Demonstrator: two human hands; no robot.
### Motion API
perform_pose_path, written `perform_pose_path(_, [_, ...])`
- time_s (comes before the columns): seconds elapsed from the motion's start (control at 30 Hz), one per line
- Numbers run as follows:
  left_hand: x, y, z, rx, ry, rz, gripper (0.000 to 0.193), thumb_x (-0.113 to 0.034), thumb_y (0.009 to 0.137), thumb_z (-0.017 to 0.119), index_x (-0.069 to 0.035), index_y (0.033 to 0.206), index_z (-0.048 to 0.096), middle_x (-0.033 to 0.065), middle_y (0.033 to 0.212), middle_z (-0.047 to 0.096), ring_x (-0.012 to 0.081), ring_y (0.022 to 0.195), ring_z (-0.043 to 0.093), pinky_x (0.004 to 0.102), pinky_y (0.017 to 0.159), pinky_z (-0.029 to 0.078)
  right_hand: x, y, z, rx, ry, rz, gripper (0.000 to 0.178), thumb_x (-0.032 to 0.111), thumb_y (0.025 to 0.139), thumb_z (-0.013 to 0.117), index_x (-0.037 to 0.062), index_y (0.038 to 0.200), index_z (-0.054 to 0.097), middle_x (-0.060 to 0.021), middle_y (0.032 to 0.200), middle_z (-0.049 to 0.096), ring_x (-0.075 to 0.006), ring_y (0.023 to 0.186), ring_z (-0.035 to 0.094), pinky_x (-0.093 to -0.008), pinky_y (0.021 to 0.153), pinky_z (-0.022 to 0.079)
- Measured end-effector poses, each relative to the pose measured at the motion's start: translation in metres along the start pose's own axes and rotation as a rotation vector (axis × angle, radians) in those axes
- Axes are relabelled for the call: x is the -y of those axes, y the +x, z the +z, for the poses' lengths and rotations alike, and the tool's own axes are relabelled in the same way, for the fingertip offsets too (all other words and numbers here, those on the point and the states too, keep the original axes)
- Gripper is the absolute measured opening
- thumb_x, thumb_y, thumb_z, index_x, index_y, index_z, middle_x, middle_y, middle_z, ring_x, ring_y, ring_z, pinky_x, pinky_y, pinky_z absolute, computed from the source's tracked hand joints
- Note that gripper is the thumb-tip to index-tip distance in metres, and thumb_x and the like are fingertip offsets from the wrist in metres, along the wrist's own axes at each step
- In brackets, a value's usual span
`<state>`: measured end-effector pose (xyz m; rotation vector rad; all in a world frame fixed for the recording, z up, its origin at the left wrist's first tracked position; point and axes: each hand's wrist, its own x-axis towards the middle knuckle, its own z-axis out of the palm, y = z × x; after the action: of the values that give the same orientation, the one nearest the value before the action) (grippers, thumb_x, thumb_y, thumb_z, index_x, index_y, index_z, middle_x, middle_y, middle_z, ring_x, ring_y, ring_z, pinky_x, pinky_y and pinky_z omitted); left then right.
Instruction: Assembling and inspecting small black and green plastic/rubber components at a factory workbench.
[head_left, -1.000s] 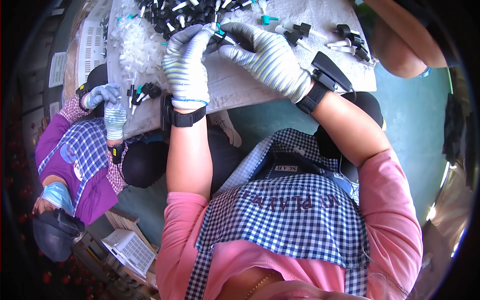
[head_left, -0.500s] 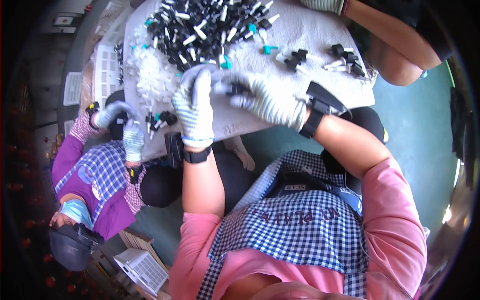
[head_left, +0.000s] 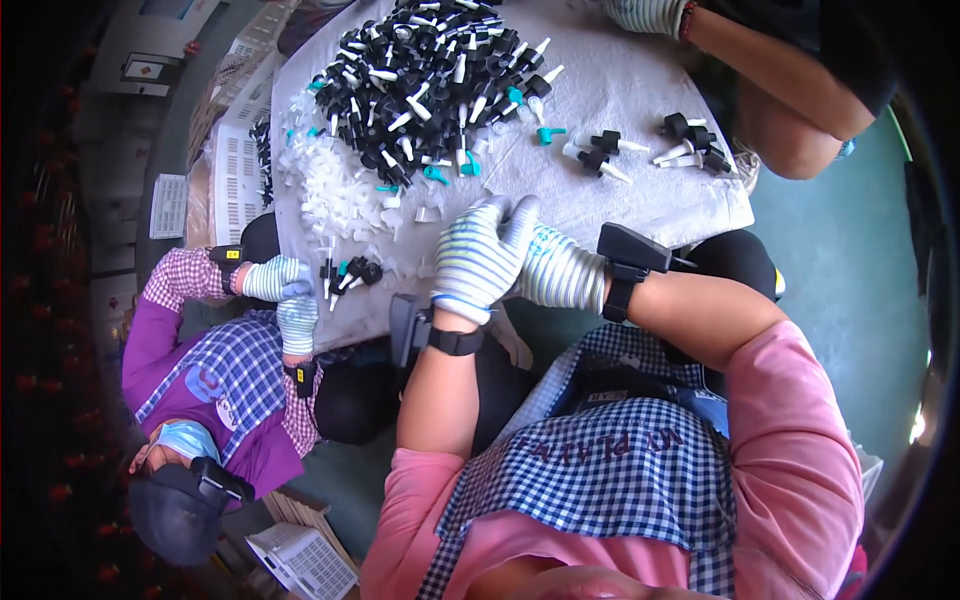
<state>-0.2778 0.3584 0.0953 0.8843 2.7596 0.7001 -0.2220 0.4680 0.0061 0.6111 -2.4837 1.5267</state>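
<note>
Above the near edge of the table, my left hand [head_left: 476, 255] and my right hand [head_left: 562, 268] press together, both in striped knit gloves. Their fingers are closed on each other's work, and whatever lies between them is hidden. Beyond my hands is a big heap of black dispenser pump heads [head_left: 420, 70] with white nozzles. Left of it spreads a pile of translucent white plastic caps [head_left: 325, 185]. Several teal nozzle pieces [head_left: 436, 175] lie along the heap's near side. To the right, two black pump heads [head_left: 600, 152] rest apart on the cloth.
The table [head_left: 680, 215] has a pale cloth cover. Another small group of black pump heads [head_left: 692, 142] lies at the right. A co-worker in purple [head_left: 215, 375] sits at the left, gloved hands together. Another person's gloved hand [head_left: 648, 14] rests at the far edge. White crates [head_left: 240, 150] stand left.
My hands have come together, hiding the black pump part that showed between my right fingers. The whole view has shifted, so the table and heap sit slightly lower and further right.
</note>
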Motion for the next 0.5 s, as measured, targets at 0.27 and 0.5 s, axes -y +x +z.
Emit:
perform_pose_path(0.27, [-0.023, 0.001, -0.011, -0.102, 0.039, -0.035, 0.048, -0.045, 0.097, 0.053, -0.001, 0.097, 0.070, 0.0220, 0.080, 0.069, 0.0376, 0.075, 0.068, 0.0430, 0.068, 0.052, -0.007, 0.000, 0.006, -0.086, 0.084, -0.042, 0.023, 0.014, 0.078, 0.066, 0.0039, 0.099, 0.065, -0.0196, 0.081, 0.067, -0.0391, 0.081, 0.065, -0.0457, 0.071, 0.052])
perform_pose_path(0.5, [-0.025, 0.010, -0.003, 0.071, 0.174, -0.079, 0.055, -0.051, 0.096, 0.051, 0.000, 0.089, 0.070, 0.0239, 0.080, 0.067, 0.0407, 0.077, 0.066, 0.0456, 0.071, 0.051, 0.000, -0.003, 0.037, -0.176, 0.057, -0.136, 0.027, 0.014, 0.084, 0.062, 0.0050, 0.109, 0.064, -0.0198, 0.100, 0.065, -0.0367, 0.094, 0.063, -0.0433, 0.079, 0.052])
